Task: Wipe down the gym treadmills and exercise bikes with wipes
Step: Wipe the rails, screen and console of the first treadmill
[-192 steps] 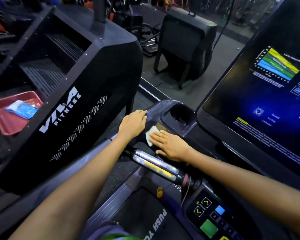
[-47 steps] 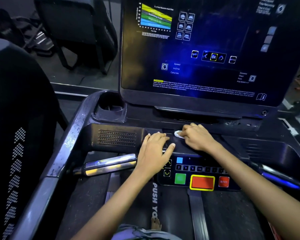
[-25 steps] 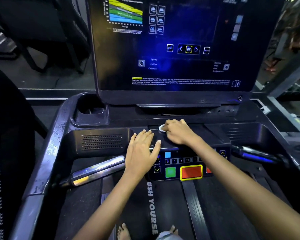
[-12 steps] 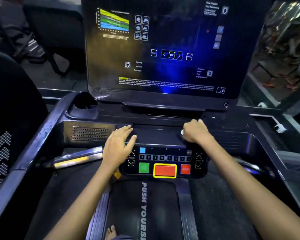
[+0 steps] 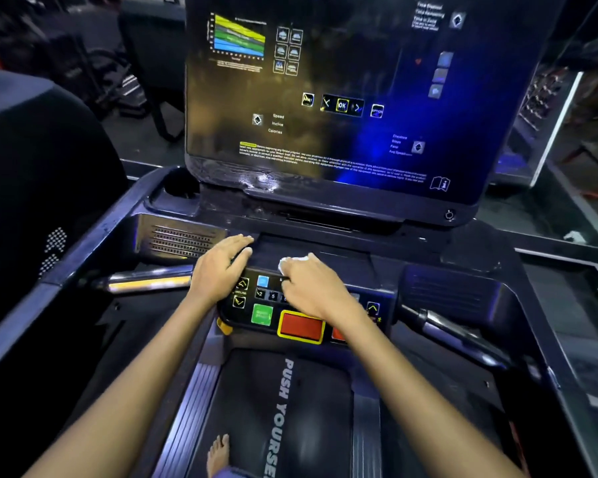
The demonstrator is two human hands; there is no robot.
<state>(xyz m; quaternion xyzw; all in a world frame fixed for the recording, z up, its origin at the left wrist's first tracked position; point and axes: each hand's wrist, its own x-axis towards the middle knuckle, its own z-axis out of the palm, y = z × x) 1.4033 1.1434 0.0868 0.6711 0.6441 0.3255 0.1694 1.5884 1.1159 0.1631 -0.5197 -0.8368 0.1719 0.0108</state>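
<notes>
Compared with half a second ago, the right hand [image 5: 311,291] has moved from the right end of the console ledge to the left, and it now lies over the number keys of the button panel [image 5: 290,305], close to the left hand [image 5: 221,267]. Its fingers are curled around a white wipe [image 5: 292,261], which shows at the fingertips and touches the dark ledge just beyond the panel. The left hand rests flat on the upper left corner of the panel, fingers straight and released, holding nothing. At the far left of the treadmill console [image 5: 446,263] there is a cup holder [image 5: 178,191]; what is inside it cannot be seen, because it is dark. On the display screen [image 5: 325,98] the words "Speed", "Incline" and "Calories" can be read, and also "OK" between two arrows; the small text lower on the screen is too blurred to read. On the panel the keys "2" and "5" are visible, beside a green button [image 5: 262,314] and a red button [image 5: 301,326] with a yellow frame. The treadmill belt [image 5: 290,408] near the person carries white letters "PUSH YOURSE", cut by the frame edge. A bare foot [image 5: 218,453] stands on the belt. A metal grip handle [image 5: 149,282] lies left of the panel.
</notes>
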